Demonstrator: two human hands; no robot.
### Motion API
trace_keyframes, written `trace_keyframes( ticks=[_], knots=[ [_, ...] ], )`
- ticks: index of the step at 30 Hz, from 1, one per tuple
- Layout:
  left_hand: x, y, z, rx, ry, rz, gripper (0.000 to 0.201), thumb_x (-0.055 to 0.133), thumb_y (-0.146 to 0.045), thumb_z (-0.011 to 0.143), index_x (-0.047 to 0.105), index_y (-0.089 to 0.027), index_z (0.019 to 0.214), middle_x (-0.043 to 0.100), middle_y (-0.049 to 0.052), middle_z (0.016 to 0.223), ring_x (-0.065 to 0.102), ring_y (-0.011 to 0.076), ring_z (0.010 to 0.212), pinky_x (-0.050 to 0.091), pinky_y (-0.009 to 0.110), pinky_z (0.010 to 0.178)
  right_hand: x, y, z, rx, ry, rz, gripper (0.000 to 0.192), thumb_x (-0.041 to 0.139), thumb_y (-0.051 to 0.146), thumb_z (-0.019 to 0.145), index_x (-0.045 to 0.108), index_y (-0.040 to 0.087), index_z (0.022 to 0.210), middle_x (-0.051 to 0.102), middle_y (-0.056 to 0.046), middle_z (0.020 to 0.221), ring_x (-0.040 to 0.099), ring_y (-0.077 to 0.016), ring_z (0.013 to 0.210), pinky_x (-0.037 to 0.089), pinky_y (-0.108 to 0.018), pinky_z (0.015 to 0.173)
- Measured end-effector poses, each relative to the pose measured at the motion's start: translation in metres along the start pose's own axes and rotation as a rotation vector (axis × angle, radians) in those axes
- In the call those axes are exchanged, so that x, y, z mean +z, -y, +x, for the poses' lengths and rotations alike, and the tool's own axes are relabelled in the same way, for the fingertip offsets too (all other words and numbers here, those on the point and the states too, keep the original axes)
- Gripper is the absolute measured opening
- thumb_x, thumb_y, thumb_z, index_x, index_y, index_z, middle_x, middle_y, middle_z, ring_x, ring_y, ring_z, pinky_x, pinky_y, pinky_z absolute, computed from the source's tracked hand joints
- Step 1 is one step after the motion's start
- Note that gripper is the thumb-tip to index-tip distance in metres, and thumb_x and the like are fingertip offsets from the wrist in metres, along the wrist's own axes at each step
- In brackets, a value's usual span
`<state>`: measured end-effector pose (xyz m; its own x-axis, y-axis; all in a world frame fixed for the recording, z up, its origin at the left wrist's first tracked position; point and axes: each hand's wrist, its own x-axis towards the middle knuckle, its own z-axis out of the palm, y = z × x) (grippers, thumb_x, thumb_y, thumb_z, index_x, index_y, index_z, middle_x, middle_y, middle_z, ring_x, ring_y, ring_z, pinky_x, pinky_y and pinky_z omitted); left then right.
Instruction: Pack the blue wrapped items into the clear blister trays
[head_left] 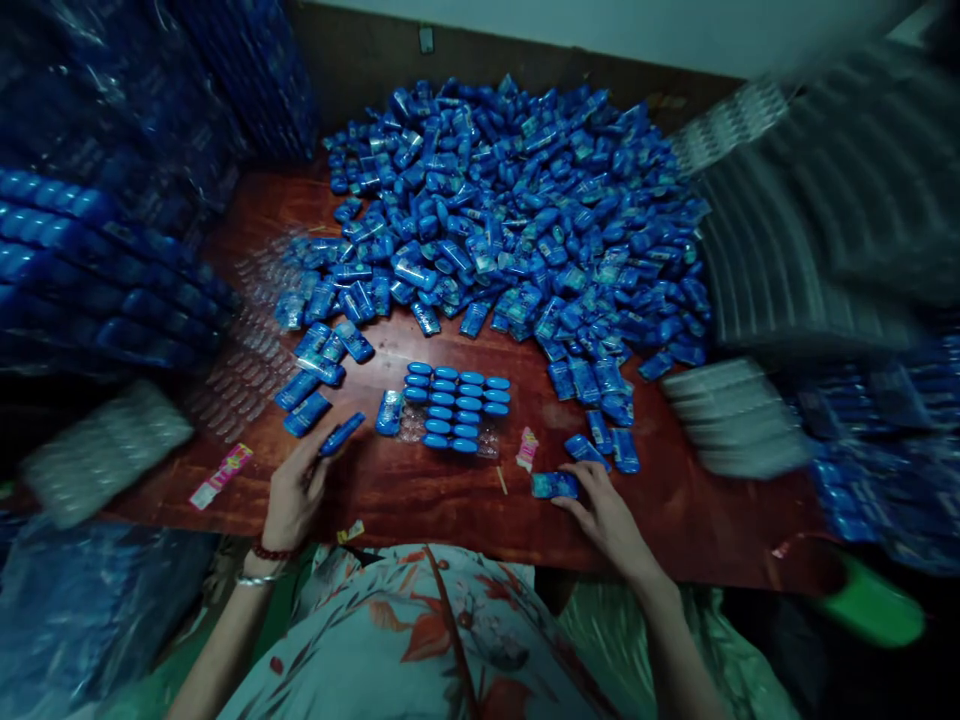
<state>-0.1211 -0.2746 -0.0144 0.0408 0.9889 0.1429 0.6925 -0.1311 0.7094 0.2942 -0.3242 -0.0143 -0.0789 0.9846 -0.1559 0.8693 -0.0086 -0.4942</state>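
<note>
My left hand [298, 492] is closed on a blue plastic pack [343, 434], held tilted just above the table's left part. At the right, my right hand [602, 505] grips another blue pack [555, 486] by its right end, between thumb and fingers, low over the wood. Between the hands stands a clear plastic tray [487, 440], partly filled with rows of blue packs [454, 400] set on edge. One loose blue pack [389, 412] leans or lies against the tray's left side; I cannot tell which.
A large heap of blue packs [510, 210] covers the back of the table [450, 510]. Stacked clear trays [780, 250] stand at right, filled blue trays [90, 270] at left. Pink wrappers [220, 477] and a thin stick [502, 481] lie near the front.
</note>
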Motion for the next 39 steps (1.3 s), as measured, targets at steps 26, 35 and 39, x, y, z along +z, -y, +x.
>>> trace_keyframes(
  ticks=[26,35,39],
  knots=[
    [0.043,-0.031,0.058,0.575,0.233,0.127,0.029,0.036,-0.012,0.09,0.054,-0.016,0.112,0.06,0.011,0.097,0.06,0.0169,0.088,0.052,0.029,0.077,0.019,0.083,0.071,-0.314,-0.101,-0.228,0.037,0.033,0.009,0.086,0.053,0.017,0.116,0.06,-0.01,0.095,0.056,-0.0215,0.089,0.048,-0.034,0.08],
    [0.051,-0.038,0.074,0.453,0.276,0.194,0.032,0.033,-0.013,0.09,0.054,-0.018,0.113,0.058,0.011,0.103,0.059,0.0186,0.089,0.051,0.032,0.075,0.004,0.122,0.093,-0.302,0.165,-0.616,0.035,0.039,0.005,0.085,0.052,0.015,0.115,0.06,-0.011,0.095,0.057,-0.0197,0.077,0.046,-0.028,0.063],
    [0.055,-0.025,0.061,0.427,0.058,0.08,0.034,0.041,-0.02,0.09,0.046,-0.019,0.124,0.057,0.01,0.108,0.058,0.0184,0.094,0.05,0.031,0.079,0.016,0.098,0.077,-0.329,-0.067,-0.49,0.042,0.037,0.011,0.089,0.043,0.021,0.13,0.06,-0.01,0.108,0.06,-0.0171,0.083,0.047,-0.027,0.071]
  ],
)
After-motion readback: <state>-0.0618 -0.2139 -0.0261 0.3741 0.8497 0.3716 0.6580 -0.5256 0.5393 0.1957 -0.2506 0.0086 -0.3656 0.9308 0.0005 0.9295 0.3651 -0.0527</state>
